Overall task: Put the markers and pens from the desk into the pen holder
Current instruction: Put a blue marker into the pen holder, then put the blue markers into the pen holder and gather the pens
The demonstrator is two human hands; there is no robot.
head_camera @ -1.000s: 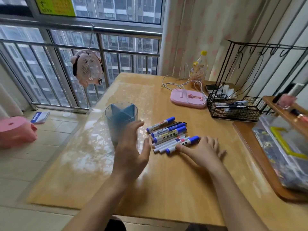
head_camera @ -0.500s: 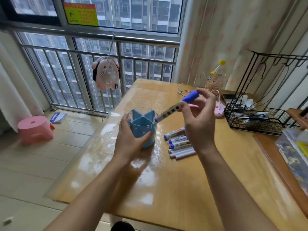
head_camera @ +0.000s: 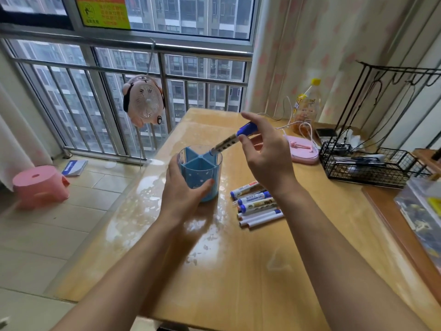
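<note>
A round blue pen holder (head_camera: pixel 202 173) with inner dividers stands on the wooden desk (head_camera: pixel 238 271). My left hand (head_camera: pixel 183 189) wraps around its near side. My right hand (head_camera: pixel 267 158) pinches a blue-capped marker (head_camera: pixel 232 139) by the cap end; the marker slants down to the left, its lower tip at the holder's right rim. Several more markers and pens (head_camera: pixel 259 206) lie in a loose pile on the desk just right of the holder, below my right wrist.
A pink phone stand (head_camera: pixel 303 149) with white cables, a yellow-capped bottle (head_camera: pixel 307 103) and a black wire basket (head_camera: pixel 372 166) stand at the back right. A clear plastic box (head_camera: pixel 422 211) sits on a wooden tray at the right edge. A pink fan (head_camera: pixel 144 101) hangs on the window rail.
My right hand picked a marker from the pile, raised it and has now lowered its tip to the holder's rim. My left hand closed around the holder.
</note>
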